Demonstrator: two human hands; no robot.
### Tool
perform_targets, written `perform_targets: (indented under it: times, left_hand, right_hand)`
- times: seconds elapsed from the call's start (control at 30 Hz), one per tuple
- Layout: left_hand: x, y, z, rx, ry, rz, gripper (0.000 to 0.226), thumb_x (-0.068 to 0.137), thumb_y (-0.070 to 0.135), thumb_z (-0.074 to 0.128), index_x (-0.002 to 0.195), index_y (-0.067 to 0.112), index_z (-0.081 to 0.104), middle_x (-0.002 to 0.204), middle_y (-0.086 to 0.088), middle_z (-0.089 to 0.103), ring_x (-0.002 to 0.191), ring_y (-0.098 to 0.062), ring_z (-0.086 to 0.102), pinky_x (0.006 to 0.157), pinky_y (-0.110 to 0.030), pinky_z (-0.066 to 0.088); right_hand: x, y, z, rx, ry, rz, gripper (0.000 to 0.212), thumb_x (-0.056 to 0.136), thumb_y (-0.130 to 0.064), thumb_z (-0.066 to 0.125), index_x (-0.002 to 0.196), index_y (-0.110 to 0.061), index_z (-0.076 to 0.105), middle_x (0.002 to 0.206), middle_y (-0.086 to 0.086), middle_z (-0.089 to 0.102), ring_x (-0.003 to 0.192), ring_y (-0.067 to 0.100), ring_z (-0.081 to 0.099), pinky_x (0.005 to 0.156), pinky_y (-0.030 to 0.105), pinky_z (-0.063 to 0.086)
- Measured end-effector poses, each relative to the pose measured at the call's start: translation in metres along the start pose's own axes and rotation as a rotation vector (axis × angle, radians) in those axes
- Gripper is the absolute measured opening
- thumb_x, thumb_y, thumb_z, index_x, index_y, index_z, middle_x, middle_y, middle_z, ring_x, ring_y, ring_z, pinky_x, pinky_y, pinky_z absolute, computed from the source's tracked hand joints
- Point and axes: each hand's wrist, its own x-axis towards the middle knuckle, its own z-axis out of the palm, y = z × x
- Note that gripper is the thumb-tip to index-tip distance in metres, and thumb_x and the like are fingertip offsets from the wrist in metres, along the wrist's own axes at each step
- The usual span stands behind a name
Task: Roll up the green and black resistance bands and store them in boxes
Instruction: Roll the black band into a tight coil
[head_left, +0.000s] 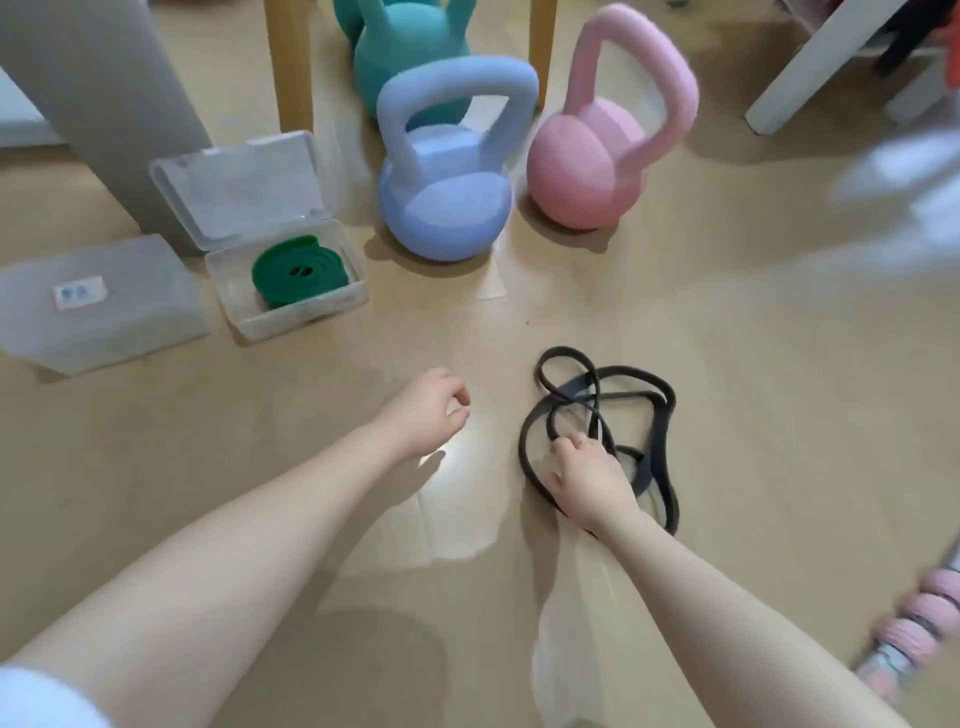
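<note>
The green band (298, 273) lies rolled up inside an open clear plastic box (332, 309) on the floor at the left; the box lid stands tilted back. A second clear box (98, 304), closed, sits to its left. The black band (660, 410) lies in a loose tangle on the floor at centre right. My right hand (587, 475) rests on the tangle's near side, its fingers curled onto a strand. My left hand (431, 410) hovers over bare floor left of the black band, fingers loosely curled, holding nothing.
Three kettlebells stand beyond: a lilac kettlebell (444, 171), a pink kettlebell (608, 135) and a teal kettlebell (400, 52). Wooden table legs (293, 67) rise behind them. A grey panel (104, 104) stands at the far left. A pink-ringed bar (914, 623) lies at the lower right.
</note>
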Motion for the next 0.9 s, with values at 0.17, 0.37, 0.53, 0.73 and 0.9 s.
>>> perform_targets:
  times: [0.17,0.37,0.53,0.73,0.9]
  left_hand:
    - [-0.006,0.018,0.066,-0.150,0.016,-0.159,0.014,0.088,0.018,0.052,0.098,0.013,0.062,0.108,-0.003,0.057,0.096,-0.021,0.058,0.083,-0.028,0.042]
    - [0.002,0.034,0.097,-0.284,0.063,-0.300,0.020,0.090,0.014,0.048,0.108,0.015,0.058,0.115,-0.001,0.059,0.092,-0.014,0.053,0.078,-0.022,0.038]
    - [-0.019,0.039,0.106,0.042,-0.076,-0.061,0.078,0.080,-0.004,0.042,0.145,0.032,0.020,0.156,0.002,0.011,0.142,-0.020,0.013,0.113,-0.031,0.016]
    - [-0.063,0.024,0.085,0.145,0.114,0.020,0.023,0.082,0.015,0.060,0.104,0.012,0.059,0.132,0.003,0.052,0.141,-0.018,0.022,0.117,-0.035,0.005]
    - [-0.121,0.006,0.057,-0.002,0.121,-0.261,0.020,0.084,0.036,0.062,0.085,0.016,0.056,0.077,0.001,0.060,0.079,-0.023,0.056,0.070,-0.033,0.042]
  right_hand:
    - [0.013,0.040,0.031,0.101,0.233,0.152,0.063,0.091,-0.026,0.049,0.142,0.000,0.025,0.151,0.024,0.023,0.139,0.040,0.021,0.113,0.044,0.022]
    - [0.019,0.060,0.039,0.278,-0.041,0.095,0.061,0.093,-0.014,0.045,0.145,-0.013,0.013,0.129,0.017,0.051,0.120,0.035,0.044,0.101,0.043,0.036]
    - [-0.002,0.032,0.027,0.585,-0.127,-0.205,0.052,0.090,-0.006,0.048,0.139,-0.015,0.034,0.132,0.008,0.054,0.119,0.026,0.050,0.092,0.031,0.039]
    - [-0.029,-0.016,0.003,0.734,-0.078,-0.508,0.027,0.084,-0.021,0.057,0.110,-0.015,0.062,0.099,0.001,0.069,0.090,0.019,0.061,0.073,0.027,0.042]
    - [-0.043,-0.026,0.000,0.651,0.054,-0.522,0.024,0.083,-0.019,0.055,0.105,-0.018,0.065,0.098,0.001,0.067,0.095,0.024,0.057,0.087,0.039,0.043]
